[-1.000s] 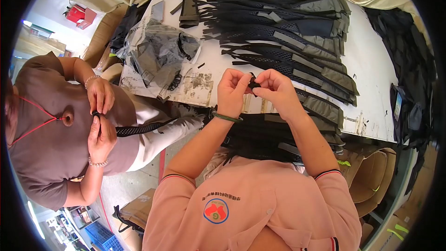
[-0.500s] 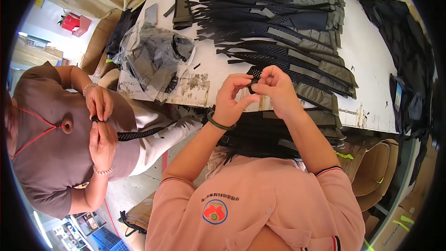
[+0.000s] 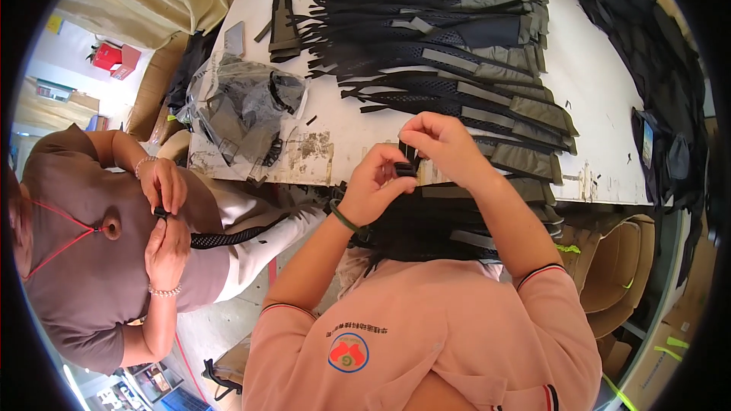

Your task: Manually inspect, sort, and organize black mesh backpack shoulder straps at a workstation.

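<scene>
A: Buckle (image 3: 406, 170), small and black, pinched between both hands just off the near edge of the table (image 3: 601, 99). Left hand (image 3: 373, 183) closed on it from below, right hand (image 3: 442, 144) closed on the black strap (image 3: 411, 151) rising from it.

B: Strap through yet?

A: Hard to say; too small, half hidden by fingers. Looks mid-threading, not finished.

B: And beyond the buckle?

A: Farther back on the table, a long fanned row of black mesh and olive webbing pieces (image 3: 457, 61). Whether fitted or waiting, cannot tell. Just below the buckle, toward the lap, a dark heap of similar pieces (image 3: 434, 224) hanging off the table edge.

B: Left of the buckle?

A: Crumpled clear plastic bag (image 3: 244, 106) of dark parts on the table. Farther left and lower, a co-worker's hands (image 3: 164, 209) closed on another black strap piece (image 3: 228, 237).

B: Right of it?

A: Another dark pile (image 3: 670, 91) at the far end of the table, well apart from the buckle.

B: Progress, then?

A: Judging by the stacks, plenty of pieces about, one in hand, no clear split between done and pending.
</scene>
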`<state>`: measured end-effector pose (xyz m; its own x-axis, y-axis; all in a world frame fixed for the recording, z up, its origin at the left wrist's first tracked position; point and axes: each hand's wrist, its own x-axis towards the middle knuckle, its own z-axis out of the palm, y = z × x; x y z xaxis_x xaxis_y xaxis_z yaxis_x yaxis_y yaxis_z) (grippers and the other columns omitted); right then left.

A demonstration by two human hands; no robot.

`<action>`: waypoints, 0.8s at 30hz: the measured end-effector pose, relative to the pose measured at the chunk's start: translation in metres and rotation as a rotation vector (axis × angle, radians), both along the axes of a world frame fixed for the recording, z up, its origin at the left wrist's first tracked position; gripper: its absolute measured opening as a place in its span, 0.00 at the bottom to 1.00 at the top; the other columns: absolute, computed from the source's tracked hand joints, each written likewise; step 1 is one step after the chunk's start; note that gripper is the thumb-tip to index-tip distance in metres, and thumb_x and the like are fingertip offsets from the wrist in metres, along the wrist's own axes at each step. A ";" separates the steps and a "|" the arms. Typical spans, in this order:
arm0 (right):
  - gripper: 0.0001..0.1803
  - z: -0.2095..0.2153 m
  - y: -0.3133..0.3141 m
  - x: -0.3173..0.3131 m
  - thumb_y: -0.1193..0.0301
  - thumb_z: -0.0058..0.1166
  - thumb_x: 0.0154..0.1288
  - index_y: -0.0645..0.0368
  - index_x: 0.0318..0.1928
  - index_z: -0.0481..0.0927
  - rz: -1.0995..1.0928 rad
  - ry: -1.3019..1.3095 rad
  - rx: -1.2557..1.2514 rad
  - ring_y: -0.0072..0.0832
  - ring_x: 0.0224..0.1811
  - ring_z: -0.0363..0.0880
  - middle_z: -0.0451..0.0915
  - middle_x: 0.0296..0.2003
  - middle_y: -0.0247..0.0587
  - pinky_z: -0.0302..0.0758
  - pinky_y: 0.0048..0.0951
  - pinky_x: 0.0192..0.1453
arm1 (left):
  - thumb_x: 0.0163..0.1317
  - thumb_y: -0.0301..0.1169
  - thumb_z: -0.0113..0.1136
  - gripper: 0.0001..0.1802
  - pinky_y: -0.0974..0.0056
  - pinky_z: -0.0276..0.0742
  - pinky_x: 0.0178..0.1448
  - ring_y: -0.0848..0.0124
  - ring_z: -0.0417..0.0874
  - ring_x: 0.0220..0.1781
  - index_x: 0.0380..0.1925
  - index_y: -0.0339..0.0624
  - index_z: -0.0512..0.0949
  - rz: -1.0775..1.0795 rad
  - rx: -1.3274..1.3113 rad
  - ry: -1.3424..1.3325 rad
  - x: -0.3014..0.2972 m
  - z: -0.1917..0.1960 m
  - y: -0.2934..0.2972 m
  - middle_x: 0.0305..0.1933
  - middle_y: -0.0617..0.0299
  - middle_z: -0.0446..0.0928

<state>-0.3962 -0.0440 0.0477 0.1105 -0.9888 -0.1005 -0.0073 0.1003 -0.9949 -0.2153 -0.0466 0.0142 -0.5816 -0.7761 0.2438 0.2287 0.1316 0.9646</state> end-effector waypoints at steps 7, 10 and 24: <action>0.14 -0.040 0.062 -0.109 0.61 0.63 0.53 0.56 0.32 0.76 0.243 1.129 0.226 0.45 0.38 0.78 0.80 0.30 0.46 0.72 0.41 0.40 | 0.56 0.24 0.63 0.13 0.72 0.68 0.24 0.75 0.73 0.21 0.37 0.42 0.68 0.104 0.786 -0.245 0.087 -0.023 0.008 0.32 0.64 0.71; 0.13 -0.025 0.078 -0.111 0.62 0.63 0.52 0.56 0.30 0.76 0.446 0.978 0.345 0.44 0.38 0.78 0.80 0.30 0.45 0.72 0.42 0.41 | 0.51 0.32 0.69 0.22 0.72 0.66 0.27 0.78 0.66 0.21 0.44 0.41 0.71 0.401 -0.105 -0.827 0.106 -0.024 0.002 0.33 0.64 0.71; 0.05 -0.036 -0.001 -0.130 0.74 0.60 0.51 0.54 0.30 0.79 -0.207 1.229 -0.571 0.33 0.39 0.74 0.74 0.29 0.34 0.68 0.35 0.44 | 0.65 0.46 0.55 0.24 0.64 0.78 0.36 0.67 0.80 0.34 0.49 0.36 0.71 -0.019 1.190 0.152 -0.100 -0.034 -0.062 0.42 0.55 0.76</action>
<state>-0.5264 -0.0447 0.0122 0.0933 -0.9128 0.3976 -0.9421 -0.2102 -0.2615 -0.3152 -0.1086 -0.0196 -0.6232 -0.5532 -0.5528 0.3433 -0.8286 0.4422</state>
